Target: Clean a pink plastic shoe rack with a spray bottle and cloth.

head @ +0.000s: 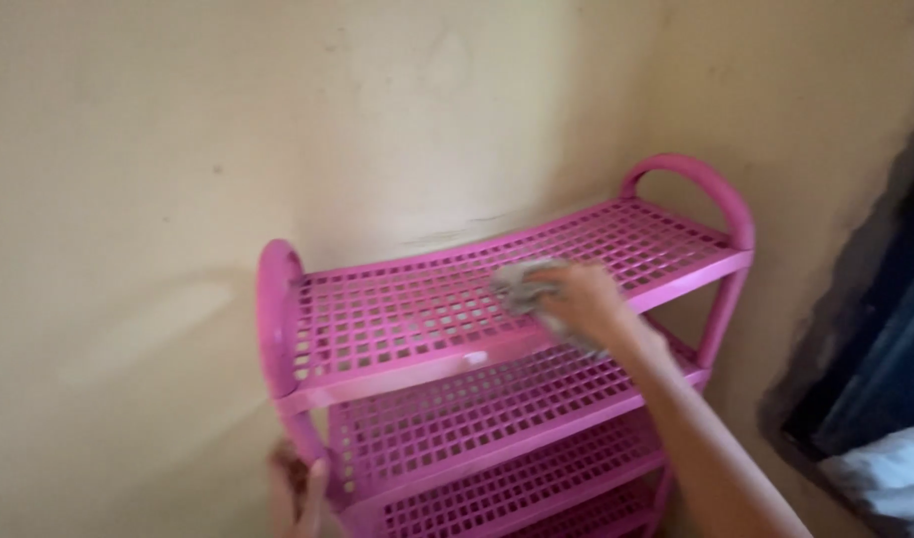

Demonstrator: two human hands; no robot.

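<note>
A pink plastic rack [397,319] with several slatted shelves stands against a cream wall. My right hand [585,304] presses a crumpled grey cloth [522,286] onto the middle of the top shelf. My left hand [296,490] grips the rack's left leg low down, near the picture's bottom edge. The cloth is partly hidden under my fingers.
The cream wall [178,149] runs behind and to the left of the rack. A corner wall [806,110] closes in on the right. A dark opening [876,329] and a white cloth bundle [886,478] lie at the far right.
</note>
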